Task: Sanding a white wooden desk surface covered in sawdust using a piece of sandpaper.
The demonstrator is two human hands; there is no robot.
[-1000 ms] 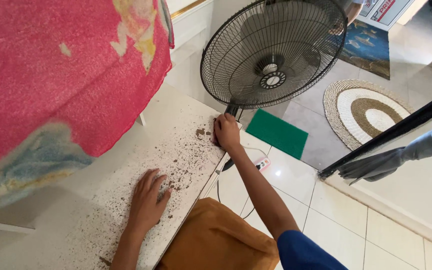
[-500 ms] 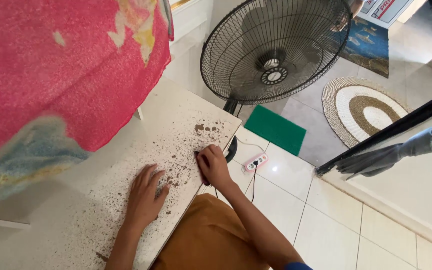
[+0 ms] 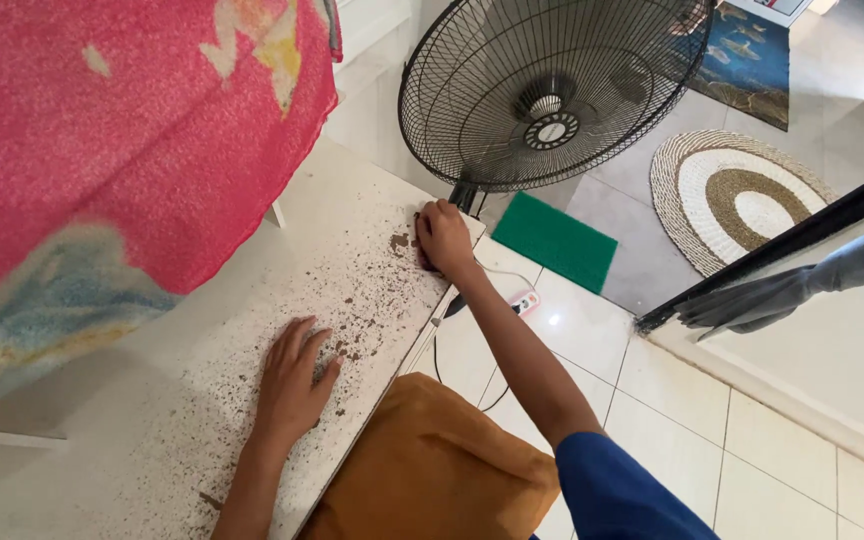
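I see my left hand (image 3: 292, 385) flat, fingers released, on the crumb-strewn bench (image 3: 152, 440), my right hand (image 3: 444, 238) curled over crumbs (image 3: 399, 242) at the far corner, a black fan (image 3: 552, 90) just beyond.

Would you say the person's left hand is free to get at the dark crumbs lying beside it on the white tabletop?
Probably yes. The left hand lies flat on the white tabletop, its fingertips already among the dark crumbs, with nothing lying between. The right hand sits apart near the far corner.
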